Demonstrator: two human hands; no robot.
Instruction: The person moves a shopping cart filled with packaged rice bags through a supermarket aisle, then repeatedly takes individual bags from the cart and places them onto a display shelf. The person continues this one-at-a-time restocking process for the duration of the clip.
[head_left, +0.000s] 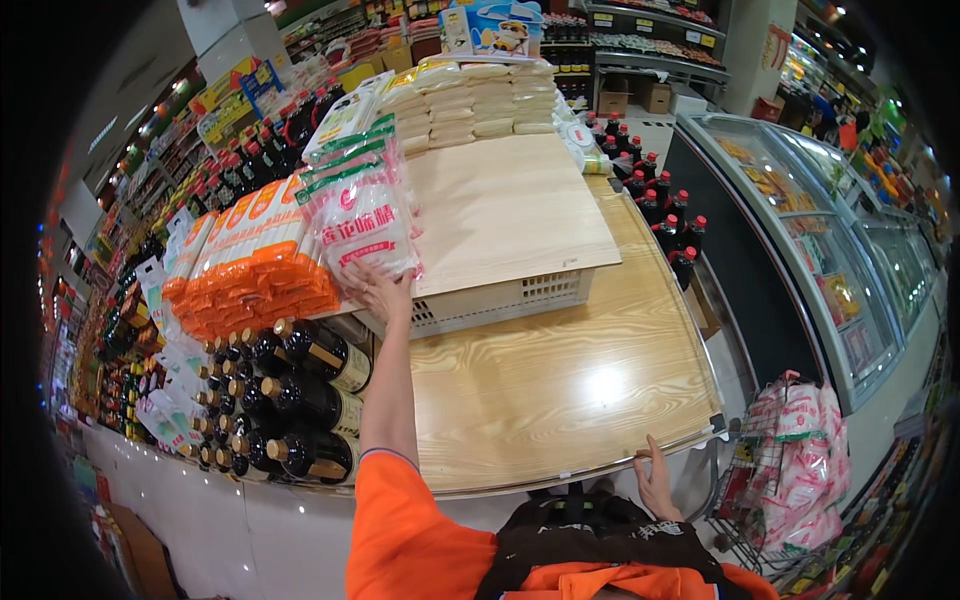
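Observation:
My left hand reaches forward, its fingers spread against the lower end of a clear bag of white crystals with pink print and a green top band. That bag lies at the front of a row of similar bags on the left part of a pale board. A grip on the bag does not show; the fingers lie on its surface. Low on the right, by the near table edge, my right hand holds nothing. Its index finger points up and apart from the others.
Orange-and-white packets are stacked left of the bags, above dark bottles. Pale bags pile up at the board's far end. A white crate supports the board on the wooden table. A wire cart holds pink-white bags; freezers stand right.

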